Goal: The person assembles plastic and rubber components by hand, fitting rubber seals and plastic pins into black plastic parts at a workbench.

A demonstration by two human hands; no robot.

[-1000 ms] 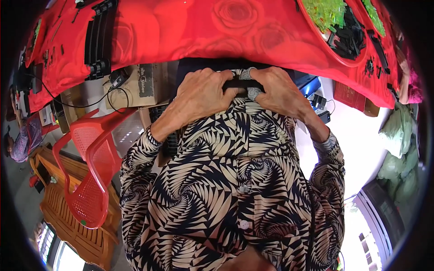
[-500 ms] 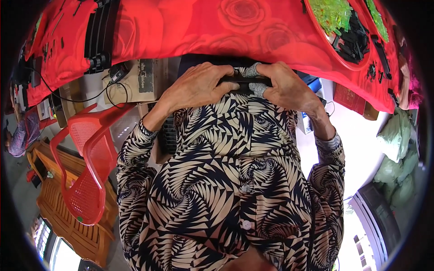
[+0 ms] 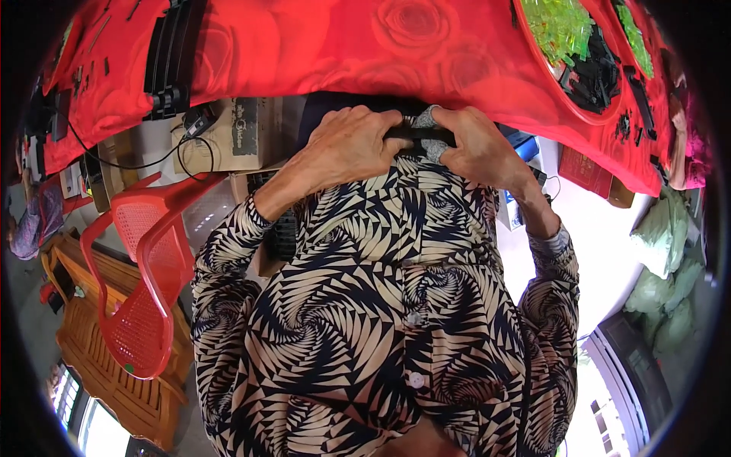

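Observation:
Between my two hands, over my lap at the near edge of the red cloth, is a narrow black bar-shaped piece [image 3: 420, 133]. My left hand [image 3: 352, 146] pinches its left end between thumb and fingers. On the other end my right hand [image 3: 481, 145] is closed, with grey fabric wraps [image 3: 431, 116] around its thumb and a finger. Most of the piece's ends are hidden under the fingers, and its exact kind does not show.
On the red rose-patterned table [image 3: 304, 53] lie long black strips [image 3: 173, 57] at left. A red tray [image 3: 544, 68] at right holds green translucent pieces [image 3: 560, 30] and black parts [image 3: 590, 80]. A red plastic chair [image 3: 145, 305], wooden bench [image 3: 114, 365] and cardboard box [image 3: 221, 137] stand at left.
My left hand has shifted slightly right along the black piece, toward my right hand. The right hand stays nearly in place, and both hands keep hold.

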